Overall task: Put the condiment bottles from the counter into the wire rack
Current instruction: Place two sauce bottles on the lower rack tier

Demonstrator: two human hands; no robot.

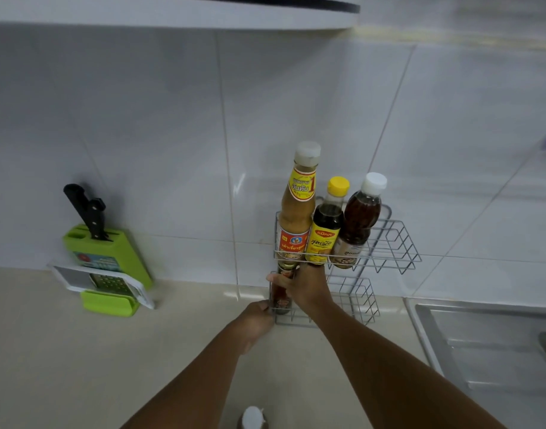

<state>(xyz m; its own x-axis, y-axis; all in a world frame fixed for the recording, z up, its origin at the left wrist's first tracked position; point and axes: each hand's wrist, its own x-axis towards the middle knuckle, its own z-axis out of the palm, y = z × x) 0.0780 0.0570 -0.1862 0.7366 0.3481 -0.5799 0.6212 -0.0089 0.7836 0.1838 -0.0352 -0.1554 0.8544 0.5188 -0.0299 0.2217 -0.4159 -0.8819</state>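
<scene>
A two-tier wire rack [395,243] stands against the tiled wall. Its upper tier holds three bottles: a tall tan sauce bottle [298,209], a dark bottle with a yellow cap [325,227], and a brown bottle with a white cap [359,218]. My right hand [305,287] is shut on a small dark bottle [281,292] standing at the left end of the lower tier. My left hand [256,323] grips the rack's lower left corner. One more bottle with a white cap [252,418] stands on the counter at the bottom edge of the view.
A green knife block [110,255] with a black-handled knife stands at the left by the wall. A white and green grater [107,289] leans in front of it. A steel sink [488,342] lies to the right. A cabinet overhangs above.
</scene>
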